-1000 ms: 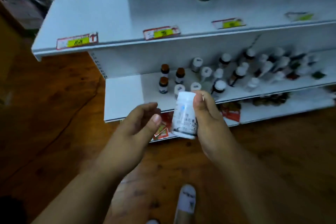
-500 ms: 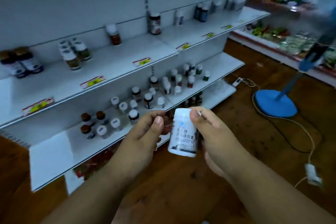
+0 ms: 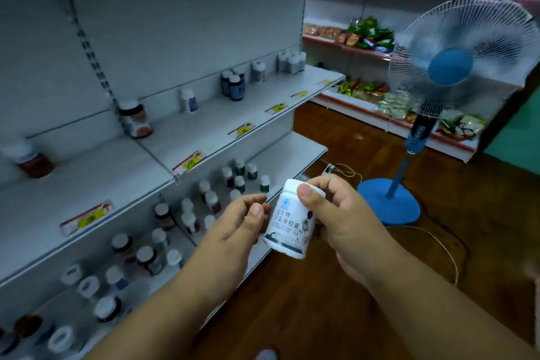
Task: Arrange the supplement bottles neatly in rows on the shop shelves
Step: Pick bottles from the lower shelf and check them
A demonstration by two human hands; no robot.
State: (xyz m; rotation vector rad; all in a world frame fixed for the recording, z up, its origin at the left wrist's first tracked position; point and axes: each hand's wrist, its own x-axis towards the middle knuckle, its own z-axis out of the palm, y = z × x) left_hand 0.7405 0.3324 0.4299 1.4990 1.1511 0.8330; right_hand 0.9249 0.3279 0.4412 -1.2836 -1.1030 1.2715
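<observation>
Right now, starting at the far left, the middle shelf point(image 3: 96, 178) carries only a few bottles: a brown jar point(image 3: 32, 159) at the left end and a dark-labelled jar point(image 3: 135, 120) by the upright, with long bare stretches between them. Below it, the lower shelf point(image 3: 304, 152) is crowded with small bottles point(image 3: 146, 257) standing loosely, not in clear rows, so I judge the sorting is far from done.

Nearer the middle, my left hand point(image 3: 233, 231) is beside the white bottle point(image 3: 292, 222), thumb and fingertips curled toward its left side; whether they touch it or merely hover I cannot tell. My right hand point(image 3: 342, 219) grips the bottle near its cap, thumb across the front, fingers wrapped behind. I seem to hold it label-forward and slightly tilted so I can read it and pick its row.

To the right, a blue standing fan point(image 3: 450, 67) sits on the wooden floor point(image 3: 380, 286), its cord point(image 3: 438, 240) trailing near my right arm. That could snag a step. Shelves of snack packets point(image 3: 368, 35) line the far wall.
</observation>
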